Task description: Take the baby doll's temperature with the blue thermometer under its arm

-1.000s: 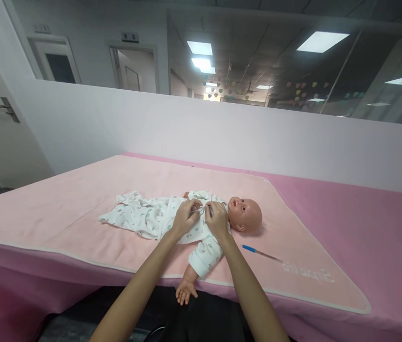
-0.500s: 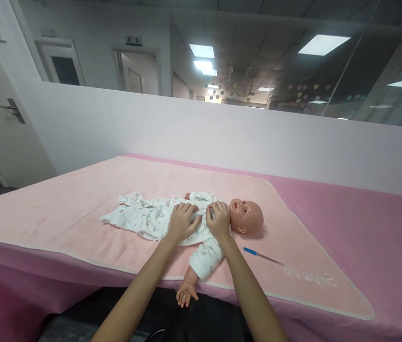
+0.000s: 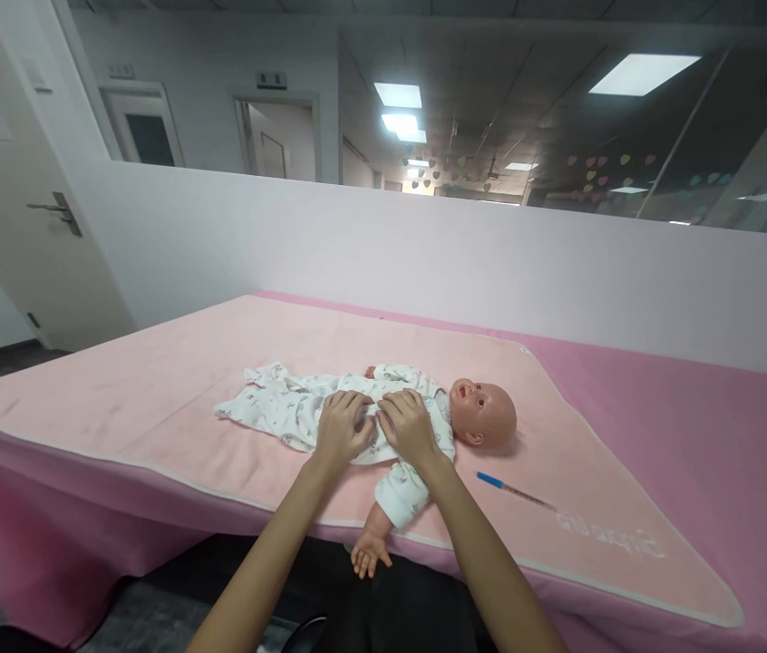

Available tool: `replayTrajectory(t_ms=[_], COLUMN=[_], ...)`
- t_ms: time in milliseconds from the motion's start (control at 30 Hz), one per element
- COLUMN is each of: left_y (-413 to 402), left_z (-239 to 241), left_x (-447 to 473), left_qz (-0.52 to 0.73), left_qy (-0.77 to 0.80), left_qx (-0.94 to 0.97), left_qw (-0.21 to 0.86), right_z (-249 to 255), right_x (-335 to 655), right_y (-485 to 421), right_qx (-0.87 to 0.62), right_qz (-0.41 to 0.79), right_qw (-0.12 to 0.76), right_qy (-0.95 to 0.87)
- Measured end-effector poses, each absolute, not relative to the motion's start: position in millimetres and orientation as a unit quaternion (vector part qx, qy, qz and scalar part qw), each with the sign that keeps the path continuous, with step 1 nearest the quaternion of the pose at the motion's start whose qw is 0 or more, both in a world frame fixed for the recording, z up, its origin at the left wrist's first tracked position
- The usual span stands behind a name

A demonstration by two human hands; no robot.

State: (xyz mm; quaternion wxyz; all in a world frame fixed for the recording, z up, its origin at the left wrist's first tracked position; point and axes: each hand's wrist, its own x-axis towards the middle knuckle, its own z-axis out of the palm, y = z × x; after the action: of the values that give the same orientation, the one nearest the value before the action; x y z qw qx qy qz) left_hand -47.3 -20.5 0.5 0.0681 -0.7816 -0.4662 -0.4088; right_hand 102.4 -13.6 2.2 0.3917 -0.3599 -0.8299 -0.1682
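Note:
A baby doll (image 3: 485, 414) lies on its back with its head to the right, dressed in a white patterned romper (image 3: 288, 408). My left hand (image 3: 343, 426) is on the front of the romper near the belly, its fingers curled and pinching the cloth. Just to the right, my right hand (image 3: 407, 422) is bent over the chest, fingertips closed on the romper's front close to the left hand. Whatever fastening lies under the fingertips is too small to make out. The doll's near arm (image 3: 373, 540) sticks out past the table edge.
A pen-like stick with a blue end (image 3: 490, 479) lies near the doll's head on the peach mat (image 3: 172, 363). Beneath the mat is a pink cloth (image 3: 730, 435). A white wall (image 3: 383, 245) runs behind the table, and a door (image 3: 30, 199) stands at left.
Both hands have moved along the doll's front toward its legs; the right hand has left the neckline and come closer to the left. The view has turned slightly left.

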Motion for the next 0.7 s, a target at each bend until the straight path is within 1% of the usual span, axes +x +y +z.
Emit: replayTrajectory(t_ms=[367, 700], left_y=[-22.4, -20.3], left_z=[1.3, -0.8], left_x=[-44.4, -42.9], left_qz=[-0.405, -0.408], left_qy=[-0.459, -0.457], left_qx=[-0.787, -0.784], left_qw=[0.077, 0.106], right_z=[3.0, 0.3], right_x=[101.8, 103.1], right_y=[-14.9, -13.4], right_qx=[-0.355, -0.357], right_qz=[-0.173, -0.195], right_qw=[0.379, 0.389], right_qy=[-0.837, -0.827])
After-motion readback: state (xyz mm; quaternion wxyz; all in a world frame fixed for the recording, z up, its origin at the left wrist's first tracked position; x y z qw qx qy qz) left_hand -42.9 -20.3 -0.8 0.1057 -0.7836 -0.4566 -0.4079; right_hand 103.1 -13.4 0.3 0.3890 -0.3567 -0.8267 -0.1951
